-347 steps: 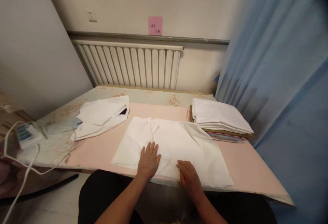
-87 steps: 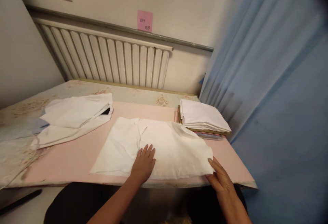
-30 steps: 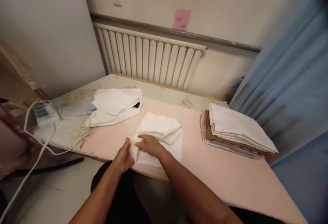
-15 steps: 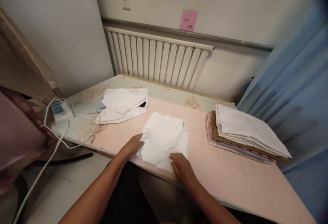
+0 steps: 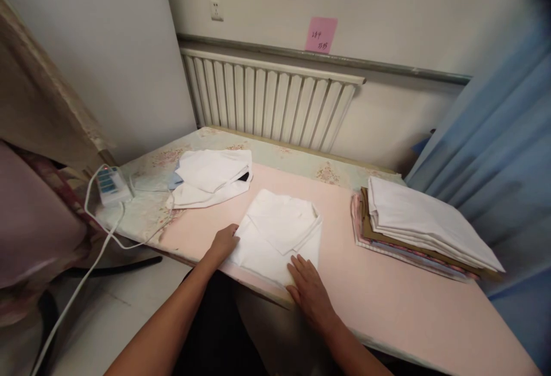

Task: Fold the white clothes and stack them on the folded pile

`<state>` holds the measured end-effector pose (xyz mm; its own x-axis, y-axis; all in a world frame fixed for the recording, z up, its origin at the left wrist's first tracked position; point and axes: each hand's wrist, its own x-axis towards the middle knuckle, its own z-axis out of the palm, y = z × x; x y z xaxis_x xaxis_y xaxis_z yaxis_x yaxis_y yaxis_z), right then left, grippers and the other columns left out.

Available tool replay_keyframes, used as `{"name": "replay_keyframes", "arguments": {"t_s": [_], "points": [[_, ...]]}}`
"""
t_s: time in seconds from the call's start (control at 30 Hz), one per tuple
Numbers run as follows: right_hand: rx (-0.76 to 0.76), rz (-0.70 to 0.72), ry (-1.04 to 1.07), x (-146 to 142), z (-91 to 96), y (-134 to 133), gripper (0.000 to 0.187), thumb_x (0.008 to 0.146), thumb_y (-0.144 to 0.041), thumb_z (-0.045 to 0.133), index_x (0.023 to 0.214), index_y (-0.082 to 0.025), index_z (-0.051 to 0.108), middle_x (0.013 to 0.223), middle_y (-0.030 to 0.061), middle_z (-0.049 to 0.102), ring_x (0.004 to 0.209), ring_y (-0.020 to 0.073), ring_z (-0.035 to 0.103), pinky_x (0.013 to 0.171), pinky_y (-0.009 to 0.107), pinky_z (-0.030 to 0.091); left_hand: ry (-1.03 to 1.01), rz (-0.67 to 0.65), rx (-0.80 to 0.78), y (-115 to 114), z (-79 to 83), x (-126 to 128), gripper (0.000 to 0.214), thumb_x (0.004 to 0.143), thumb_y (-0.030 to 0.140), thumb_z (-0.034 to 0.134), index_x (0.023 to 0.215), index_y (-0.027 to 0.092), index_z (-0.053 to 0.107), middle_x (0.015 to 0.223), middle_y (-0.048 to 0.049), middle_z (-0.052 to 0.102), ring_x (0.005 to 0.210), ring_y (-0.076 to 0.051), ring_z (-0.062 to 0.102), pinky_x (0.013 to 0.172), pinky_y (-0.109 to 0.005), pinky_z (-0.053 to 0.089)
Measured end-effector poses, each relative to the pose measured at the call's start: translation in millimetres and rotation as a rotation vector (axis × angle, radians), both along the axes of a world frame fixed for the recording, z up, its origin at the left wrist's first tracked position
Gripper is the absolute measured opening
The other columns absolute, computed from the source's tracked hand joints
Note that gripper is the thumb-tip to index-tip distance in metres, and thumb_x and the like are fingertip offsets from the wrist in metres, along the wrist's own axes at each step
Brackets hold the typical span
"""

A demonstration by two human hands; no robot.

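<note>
White cloth (image 5: 279, 224), one, folded into a compact shape, lying flat at the near edge of the table (image 5: 297, 159), on a pink sheet (image 5: 387, 295). Left hand (image 5: 224, 245): at the cloth's left edge, fingers bent and close together; whether they pinch the fabric cannot be told. Right hand (image 5: 310, 293): at the near right corner, fingers extended, slightly spread, touching the cloth. White garment (image 5: 210, 172), loosely folded, with a dark patch at its right end: far left. Folded stack (image 5: 430, 224), white on top, brown and patterned layers beneath: right. White corded box (image 5: 114, 185): left end.
</note>
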<state>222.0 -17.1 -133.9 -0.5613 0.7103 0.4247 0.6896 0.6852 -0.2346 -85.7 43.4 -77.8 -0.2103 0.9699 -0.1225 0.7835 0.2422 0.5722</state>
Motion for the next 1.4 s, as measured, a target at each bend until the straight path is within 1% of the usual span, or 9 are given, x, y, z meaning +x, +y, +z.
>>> {"name": "replay_keyframes", "arguments": {"t_s": [0.13,0.37,0.5,0.67,0.83,1.0,1.17,1.27,1.4], "points": [[0.002,0.003,-0.066,-0.8,-6.2,-1.6,0.057,0.082,-0.018,0.062,0.137,-0.018,0.045,0.146,0.0126,0.042,0.140,0.0290,0.029,0.110,0.055,0.032,0.191,0.015,0.102,-15.8,5.8,23.8,0.030,0.086,0.015,0.040,0.111,0.012,0.055,0.113,-0.0178,0.059,0.111,-0.029,0.051,0.094,-0.042,0.036],[-0.024,-0.003,-0.110,-2.5,-1.1,-3.6,0.064,0.081,-0.026,0.066,0.139,-0.018,0.042,0.149,0.0110,0.037,0.141,0.0304,0.025,0.112,0.055,0.029,0.265,-0.292,0.147,-30.6,-2.5,84.8,0.017,0.088,0.019,0.044,0.081,0.018,0.060,0.091,-0.0101,0.061,0.094,-0.024,0.055,0.086,-0.035,0.040],[-0.039,-0.007,-0.109,-2.4,0.9,-3.9,0.064,0.083,-0.033,0.064,0.140,-0.019,0.041,0.150,0.0094,0.036,0.141,0.0300,0.025,0.113,0.055,0.029,0.259,-0.309,0.177,-34.0,-7.5,103.2,0.019,0.089,0.022,0.043,0.098,0.017,0.059,0.100,-0.0100,0.061,0.097,-0.023,0.055,0.086,-0.034,0.042],[-0.044,-0.002,-0.091,-1.5,0.3,-3.1,0.065,0.085,-0.039,0.061,0.142,-0.021,0.038,0.152,0.0082,0.033,0.142,0.0290,0.022,0.113,0.054,0.027,0.271,-0.214,0.283,-33.9,-17.1,118.3,0.048,0.086,0.025,0.050,0.132,0.016,0.041,0.126,-0.0142,0.050,0.113,-0.026,0.050,0.092,-0.036,0.041],[-0.064,0.006,-0.096,-0.2,-4.3,-0.9,0.067,0.084,-0.037,0.060,0.145,-0.021,0.034,0.153,0.0069,0.029,0.143,0.0290,0.020,0.114,0.054,0.025,0.439,-0.341,0.276,-23.0,-14.9,126.7,0.026,0.084,0.018,0.049,0.108,0.019,0.059,0.120,-0.0125,0.055,0.100,-0.026,0.056,0.085,-0.037,0.041],[-0.082,0.014,-0.102,1.0,-6.1,0.7,0.070,0.081,-0.032,0.063,0.144,-0.021,0.035,0.154,0.0064,0.028,0.143,0.0296,0.018,0.115,0.055,0.023,0.388,-0.305,0.243,5.1,15.0,121.8,0.025,0.091,0.018,0.034,0.095,0.021,0.059,0.103,-0.0074,0.062,0.082,-0.019,0.061,0.070,-0.030,0.040],[-0.075,0.033,-0.113,3.6,-2.5,2.0,0.073,0.079,-0.034,0.063,0.145,-0.021,0.034,0.155,0.0058,0.025,0.143,0.0290,0.018,0.115,0.052,0.026,0.185,-0.161,0.234,62.6,50.8,112.7,0.019,0.091,0.025,0.038,0.089,0.023,0.058,0.086,-0.0040,0.068,0.079,-0.019,0.062,0.066,-0.028,0.038],[-0.032,0.046,-0.132,4.4,-4.9,5.5,0.071,0.079,-0.037,0.063,0.142,-0.018,0.038,0.153,0.0097,0.029,0.141,0.0319,0.024,0.112,0.053,0.031,0.133,-0.118,0.222,102.0,59.2,105.3,0.020,0.090,0.024,0.037,0.087,0.022,0.058,0.065,-0.0020,0.065,0.065,-0.018,0.062,0.061,-0.027,0.038],[0.078,0.052,-0.139,2.4,-15.4,11.4,0.068,0.079,-0.044,0.061,0.138,-0.014,0.045,0.147,0.0144,0.039,0.135,0.0355,0.035,0.105,0.054,0.039,0.084,-0.018,0.256,139.2,57.3,95.7,0.022,0.086,0.021,0.038,0.092,0.019,0.058,0.075,-0.0075,0.068,0.079,-0.023,0.065,0.069,-0.030,0.044]]}}
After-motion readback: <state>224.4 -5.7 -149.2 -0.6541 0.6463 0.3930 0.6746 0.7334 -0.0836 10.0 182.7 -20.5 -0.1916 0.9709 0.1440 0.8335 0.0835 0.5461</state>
